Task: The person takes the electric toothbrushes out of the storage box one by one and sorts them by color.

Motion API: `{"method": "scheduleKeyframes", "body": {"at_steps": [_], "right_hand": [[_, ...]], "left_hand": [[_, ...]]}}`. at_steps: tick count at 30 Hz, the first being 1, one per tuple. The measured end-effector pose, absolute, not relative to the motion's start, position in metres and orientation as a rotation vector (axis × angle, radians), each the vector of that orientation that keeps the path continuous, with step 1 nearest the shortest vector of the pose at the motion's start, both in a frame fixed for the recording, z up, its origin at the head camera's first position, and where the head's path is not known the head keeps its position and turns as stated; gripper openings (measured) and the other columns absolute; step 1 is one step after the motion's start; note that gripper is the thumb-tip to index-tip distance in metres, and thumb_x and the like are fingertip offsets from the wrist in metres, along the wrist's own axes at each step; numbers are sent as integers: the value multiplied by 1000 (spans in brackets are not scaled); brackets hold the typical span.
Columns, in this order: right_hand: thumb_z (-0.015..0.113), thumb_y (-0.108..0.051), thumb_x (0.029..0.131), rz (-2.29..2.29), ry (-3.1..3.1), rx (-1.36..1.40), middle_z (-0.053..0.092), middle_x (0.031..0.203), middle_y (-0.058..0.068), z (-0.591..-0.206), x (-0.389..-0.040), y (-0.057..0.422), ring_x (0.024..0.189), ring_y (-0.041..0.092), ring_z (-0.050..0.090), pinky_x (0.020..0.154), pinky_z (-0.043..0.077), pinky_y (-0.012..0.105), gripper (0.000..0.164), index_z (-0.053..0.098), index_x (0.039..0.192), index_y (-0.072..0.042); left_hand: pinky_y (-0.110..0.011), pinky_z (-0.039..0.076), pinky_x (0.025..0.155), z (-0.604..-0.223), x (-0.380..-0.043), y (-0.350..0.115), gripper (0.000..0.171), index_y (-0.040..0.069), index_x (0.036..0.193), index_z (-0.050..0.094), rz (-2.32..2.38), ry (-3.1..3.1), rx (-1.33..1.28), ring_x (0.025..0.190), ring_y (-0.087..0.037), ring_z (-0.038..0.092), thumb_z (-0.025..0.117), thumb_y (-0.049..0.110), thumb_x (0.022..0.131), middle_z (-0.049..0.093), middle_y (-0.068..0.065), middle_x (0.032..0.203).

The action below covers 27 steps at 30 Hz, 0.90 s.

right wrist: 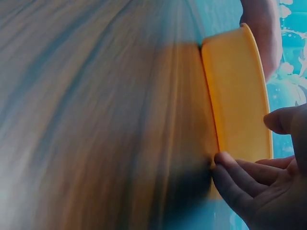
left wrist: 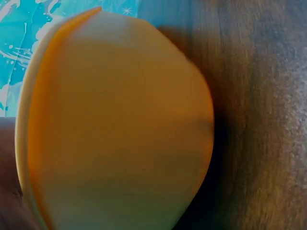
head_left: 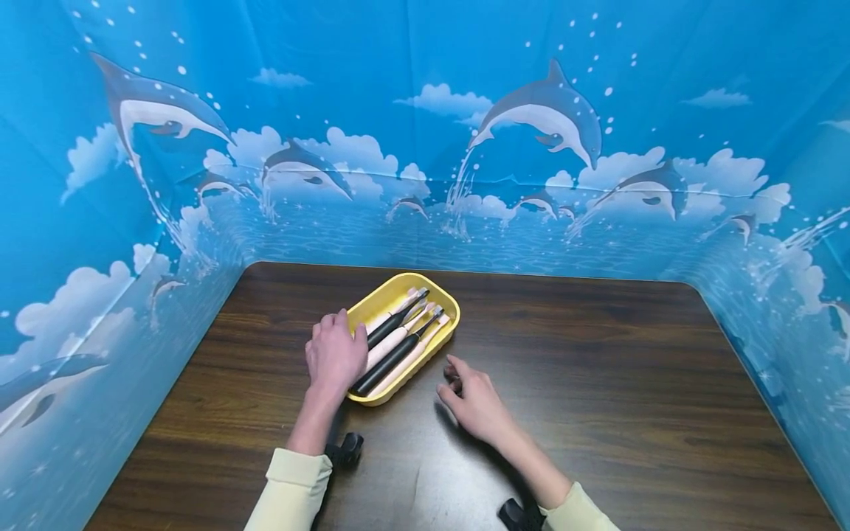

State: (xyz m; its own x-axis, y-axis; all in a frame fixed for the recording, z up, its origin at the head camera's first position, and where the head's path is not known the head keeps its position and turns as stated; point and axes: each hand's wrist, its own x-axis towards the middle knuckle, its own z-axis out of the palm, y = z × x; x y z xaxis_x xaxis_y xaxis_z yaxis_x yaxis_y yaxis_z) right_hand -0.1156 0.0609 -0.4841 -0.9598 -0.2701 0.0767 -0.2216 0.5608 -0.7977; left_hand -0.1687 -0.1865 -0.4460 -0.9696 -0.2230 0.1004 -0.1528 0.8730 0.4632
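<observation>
A yellow oblong tray lies slantwise on the table, holding several electric toothbrushes. Two are black, such as the nearer black toothbrush; the others are pale pink, among them a pink toothbrush. My left hand grips the tray's left rim, its thumb over the edge; in the left wrist view the tray's outer wall fills most of the picture. To the right of the tray, my right hand hovers with loosely bent fingers and nothing in them. The right wrist view shows its fingers overlapping the tray's side.
The dark wooden table reaches out to both sides of the tray. A blue dolphin-printed curtain stands behind it and along its left and right edges. Black wrist mounts sit on both forearms.
</observation>
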Motion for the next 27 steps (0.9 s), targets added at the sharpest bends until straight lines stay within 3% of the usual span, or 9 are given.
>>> {"method": "scheduleKeyframes", "body": {"at_steps": [4, 6, 11, 19, 24, 27], "right_hand": [[61, -22, 99, -1498, 2643, -410, 74, 116, 12, -484, -116, 54, 96, 24, 69, 103, 39, 57, 51, 54, 141, 6], [61, -23, 100, -1548, 2610, -405, 76, 108, 10, -483, -115, 52, 87, 23, 70, 97, 46, 52, 50, 55, 140, 7], [59, -24, 102, -1667, 2503, -375, 75, 95, 12, -478, -112, 51, 66, 26, 70, 64, 56, 32, 51, 53, 139, 10], [63, -21, 99, -1745, 2507, -226, 74, 86, 13, -476, -111, 53, 60, 30, 68, 54, 55, 31, 53, 52, 136, 14], [72, -21, 91, -1665, 2613, -136, 69, 77, 1, -476, -110, 58, 59, 13, 64, 65, 55, 33, 61, 53, 135, 16], [74, -18, 87, -1615, 2709, -121, 66, 73, -2, -476, -108, 64, 56, 7, 59, 65, 53, 31, 56, 57, 130, 15]], "left_hand": [[-62, 45, 94, -446, -163, -185, 54, -5, 144, 53, -701, -2883, 281, 120, -47, 52, 47, 28, 102, 55, -29, 133], [-62, 48, 90, -446, -160, -184, 51, -5, 142, 56, -695, -2872, 266, 116, -47, 55, 49, 26, 102, 57, -30, 130], [-64, 51, 80, -445, -150, -180, 43, -6, 132, 63, -630, -2830, 203, 105, -49, 62, 55, 19, 98, 62, -31, 119], [-63, 51, 66, -442, -133, -175, 36, -4, 124, 68, -564, -2840, 153, 83, -50, 66, 57, 16, 96, 64, -27, 100], [-60, 51, 59, -441, -121, -166, 27, -5, 108, 71, -521, -2849, 110, 73, -47, 66, 60, 16, 95, 61, -20, 84], [-58, 51, 55, -441, -114, -160, 23, -5, 101, 71, -488, -2841, 67, 70, -45, 66, 62, 14, 94, 61, -19, 80]]}}
